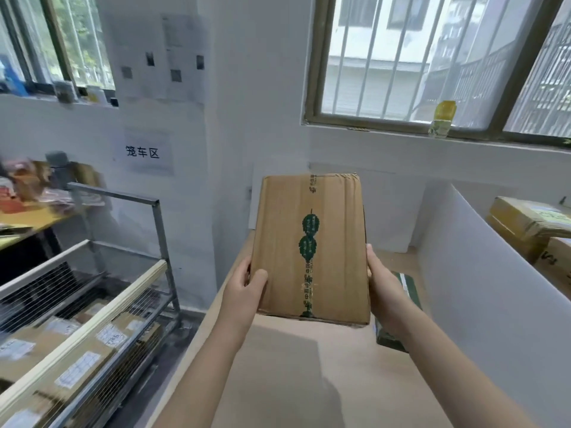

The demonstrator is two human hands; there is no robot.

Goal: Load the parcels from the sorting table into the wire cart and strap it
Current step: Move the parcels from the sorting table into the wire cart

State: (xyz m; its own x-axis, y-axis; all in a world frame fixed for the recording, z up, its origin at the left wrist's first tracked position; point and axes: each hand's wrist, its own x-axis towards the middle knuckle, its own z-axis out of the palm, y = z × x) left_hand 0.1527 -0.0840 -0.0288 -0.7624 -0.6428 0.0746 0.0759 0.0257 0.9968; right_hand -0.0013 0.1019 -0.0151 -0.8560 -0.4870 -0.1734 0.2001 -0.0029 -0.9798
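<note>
Left hand (pixel 244 291), right hand (pixel 384 293) grip parcel (pixel 309 248); wire cart (pixel 161 230) blurred.

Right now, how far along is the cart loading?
Done: several labelled parcels lie in the wire cart. In hand: left hand and right hand grip a cardboard box above the sorting table. Left: a dark green parcel on the table, perhaps the cartons beyond the white divider, then strapping; no strap shows.
</note>
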